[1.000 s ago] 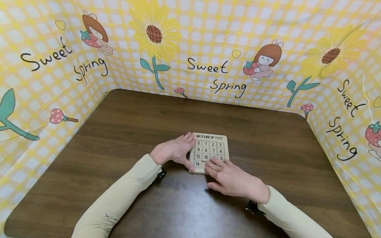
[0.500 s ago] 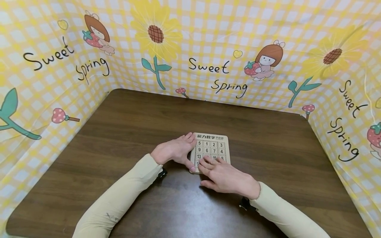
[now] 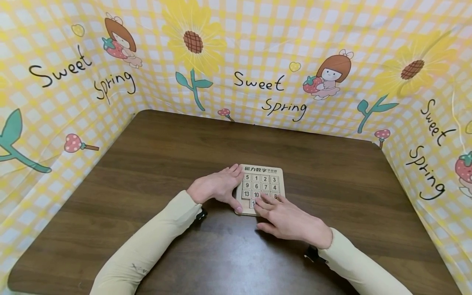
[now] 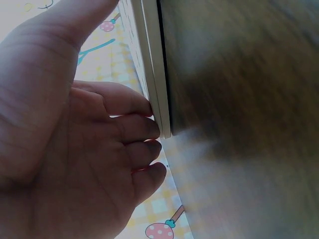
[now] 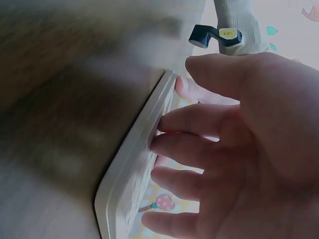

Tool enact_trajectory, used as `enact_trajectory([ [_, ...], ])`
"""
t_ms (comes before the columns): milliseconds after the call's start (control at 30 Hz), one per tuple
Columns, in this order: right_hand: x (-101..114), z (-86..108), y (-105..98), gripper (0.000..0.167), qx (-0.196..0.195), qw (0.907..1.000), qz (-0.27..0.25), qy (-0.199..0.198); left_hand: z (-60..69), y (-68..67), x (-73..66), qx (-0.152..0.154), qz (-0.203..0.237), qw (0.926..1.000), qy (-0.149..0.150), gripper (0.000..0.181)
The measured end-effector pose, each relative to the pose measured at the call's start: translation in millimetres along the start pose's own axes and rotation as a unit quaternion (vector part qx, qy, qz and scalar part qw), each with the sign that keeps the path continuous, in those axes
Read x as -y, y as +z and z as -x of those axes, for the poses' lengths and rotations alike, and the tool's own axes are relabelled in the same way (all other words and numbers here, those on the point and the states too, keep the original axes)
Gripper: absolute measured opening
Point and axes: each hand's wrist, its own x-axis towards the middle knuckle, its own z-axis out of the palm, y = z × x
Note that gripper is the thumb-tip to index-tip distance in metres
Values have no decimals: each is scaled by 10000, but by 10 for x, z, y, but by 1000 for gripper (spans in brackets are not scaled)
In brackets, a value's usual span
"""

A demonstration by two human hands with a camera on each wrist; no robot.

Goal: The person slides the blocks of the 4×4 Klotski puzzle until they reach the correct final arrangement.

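A wooden number sliding puzzle lies flat on the dark table, with Chinese lettering across its top. My left hand rests along the puzzle's left edge, thumb by the near left corner and fingers by the upper left. In the left wrist view those fingers touch the board's side. My right hand reaches over the lower right, its fingertips on the tiles and partly hiding the bottom rows. A partly covered tile starting with 1 sits in the second bottom slot; the bottom left slot is bare.
The brown wood-grain table extends around the puzzle. A yellow checked cloth printed with flowers and lettering hangs at the back and both sides. A black wrist device is strapped beneath the right wrist, and another beneath the left.
My right hand moved left over the bottom row, then back right. The tile 14 has slid from the bottom left slot one place to the right. My left hand stays against the board.
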Motion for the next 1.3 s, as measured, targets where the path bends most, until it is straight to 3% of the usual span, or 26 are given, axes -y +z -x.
enact_trajectory([
  [300, -46, 24, -26, 57, 18, 10000, -20, 37, -7, -2, 0, 2, 6, 10000, -18, 123],
  [600, -83, -218, -113, 62, 196, 9998, 43, 55, 14, -4, 15, -8, 110, 9999, 2, 123],
  [767, -81, -309, -112, 61, 103, 9998, 146, -82, 4, -3, 14, -21, 64, 9999, 96, 122],
  [967, -80, -319, -64, 59, -74, 9996, 202, -205, -1, -15, 9, -12, -15, 10000, 77, 122],
  [1300, -24, -283, -52, 61, 75, 9998, 176, -114, -10, -3, 6, 1, -1, 10000, 32, 122],
])
